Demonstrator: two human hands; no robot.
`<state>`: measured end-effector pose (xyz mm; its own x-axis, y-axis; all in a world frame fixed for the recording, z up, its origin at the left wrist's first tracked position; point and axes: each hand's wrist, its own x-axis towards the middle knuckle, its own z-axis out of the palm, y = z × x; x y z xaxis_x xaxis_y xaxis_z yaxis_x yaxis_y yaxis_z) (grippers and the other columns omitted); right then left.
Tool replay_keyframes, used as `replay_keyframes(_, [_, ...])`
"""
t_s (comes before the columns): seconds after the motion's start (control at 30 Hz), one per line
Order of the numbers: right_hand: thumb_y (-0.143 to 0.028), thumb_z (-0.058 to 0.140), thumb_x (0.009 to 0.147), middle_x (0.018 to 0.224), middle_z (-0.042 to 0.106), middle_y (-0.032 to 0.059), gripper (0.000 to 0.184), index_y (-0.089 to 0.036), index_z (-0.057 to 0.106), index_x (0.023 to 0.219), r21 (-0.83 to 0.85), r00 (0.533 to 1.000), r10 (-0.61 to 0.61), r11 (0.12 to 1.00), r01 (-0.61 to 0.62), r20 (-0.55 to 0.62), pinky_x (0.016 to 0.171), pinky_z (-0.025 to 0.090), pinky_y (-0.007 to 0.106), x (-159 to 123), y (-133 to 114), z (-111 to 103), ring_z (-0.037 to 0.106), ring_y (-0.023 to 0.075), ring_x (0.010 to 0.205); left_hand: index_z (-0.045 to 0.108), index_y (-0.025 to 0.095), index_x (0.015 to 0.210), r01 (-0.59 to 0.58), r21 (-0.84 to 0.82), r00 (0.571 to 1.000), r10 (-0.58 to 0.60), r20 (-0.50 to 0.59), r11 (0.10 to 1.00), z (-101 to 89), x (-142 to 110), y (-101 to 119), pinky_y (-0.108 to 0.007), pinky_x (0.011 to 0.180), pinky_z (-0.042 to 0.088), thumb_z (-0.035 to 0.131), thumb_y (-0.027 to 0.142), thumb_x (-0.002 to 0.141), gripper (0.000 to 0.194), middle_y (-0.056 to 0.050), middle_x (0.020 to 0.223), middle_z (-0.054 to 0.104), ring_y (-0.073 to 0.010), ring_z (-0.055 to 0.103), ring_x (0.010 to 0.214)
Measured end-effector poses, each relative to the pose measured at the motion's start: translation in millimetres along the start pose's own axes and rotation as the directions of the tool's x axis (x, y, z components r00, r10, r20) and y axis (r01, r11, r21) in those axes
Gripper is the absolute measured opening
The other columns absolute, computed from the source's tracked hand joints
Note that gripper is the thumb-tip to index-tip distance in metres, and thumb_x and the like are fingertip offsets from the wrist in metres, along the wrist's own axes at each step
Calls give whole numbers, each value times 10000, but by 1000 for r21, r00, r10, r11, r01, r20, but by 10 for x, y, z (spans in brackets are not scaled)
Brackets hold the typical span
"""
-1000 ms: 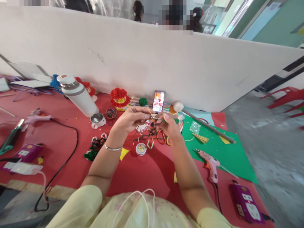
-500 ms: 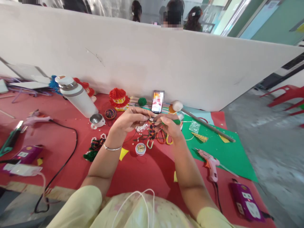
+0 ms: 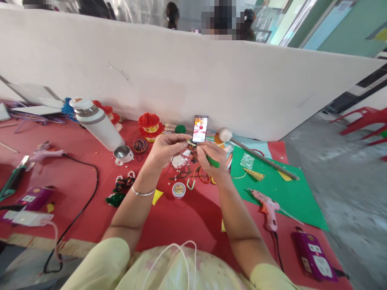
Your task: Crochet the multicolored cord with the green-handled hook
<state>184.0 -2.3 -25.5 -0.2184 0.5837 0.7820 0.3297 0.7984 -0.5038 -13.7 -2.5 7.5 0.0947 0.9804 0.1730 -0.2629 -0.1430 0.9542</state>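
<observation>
A white wall (image 3: 181, 72) runs along the far edge of a red counter (image 3: 181, 217). A green sheet (image 3: 290, 201) covers part of the right side; a white bottle (image 3: 98, 125) leans near the far edge, left of centre. Above the middle of the counter, toward the far edge and in front of an upright phone (image 3: 199, 129), the person's two hands nearly meet. The right hand (image 3: 216, 151) has just turned its green-handled tool (image 3: 212, 162) about: the handle, which lay sideways, now slants back toward the near edge, its fingers gripping it like a pen. That suggests the working end now faces the left hand (image 3: 166, 150), whose fingers pinch a small pale piece (image 3: 191, 143). The tool's tip is too small to make out, so contact is uncertain.
</observation>
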Motion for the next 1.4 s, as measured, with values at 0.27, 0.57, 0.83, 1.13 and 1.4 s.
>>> replay_keyframes(0.27, [-229, 623, 1040, 1119, 796, 73, 193, -275, 732, 1193, -146, 990, -124, 983, 112, -71, 927, 668, 384, -70, -3, 144, 781, 213, 1024, 892, 194, 907, -49, -131, 988, 29, -152, 990, 72, 32, -100, -214, 580, 528, 953, 171, 623, 291, -39, 794, 799, -88, 661, 616])
replay_keyframes(0.57, [-367, 694, 1022, 1274, 777, 80, 290, -299, 732, 1301, -56, 988, -149, 987, 152, 47, 1029, 676, 430, -93, 77, 3, 769, 243, 1183, 887, 186, 910, 314, -256, 942, -267, 202, 914, -88, 74, -46, -206, 431, 329, 910, 208, 632, 280, -7, 637, 681, -62, 506, 491])
replay_keyframes(0.83, [-250, 640, 1042, 1215, 812, 57, 230, -289, 801, 1202, 71, 973, -85, 995, 71, 214, 940, 668, 383, 76, -37, -233, 789, 195, 1086, 898, 170, 852, 168, 38, 983, -171, 69, 985, -256, 88, 0, -213, 442, 347, 930, 189, 615, 240, -41, 640, 735, -62, 502, 476])
replay_keyframes(1.13, [-617, 674, 960, 960, 818, 61, 422, -239, 816, 837, 554, 889, 352, 695, -459, 294, 669, 672, 372, -3, 78, -81, 768, 198, 735, 887, 174, 795, 324, -177, 896, -242, 371, 929, -94, 108, -115, -232, 452, 432, 946, 221, 589, 220, -33, 553, 678, -97, 546, 455])
replay_keyframes(1.4, [-659, 599, 999, 714, 656, -6, 483, -245, 643, 753, 243, 967, 256, 939, -244, -17, 633, 544, 315, -30, 7, 157, 606, 150, 663, 856, 159, 751, 51, -249, 991, -17, 135, 967, 175, 16, -166, -208, 521, 482, 982, 324, 678, 220, -26, 658, 703, -83, 599, 552])
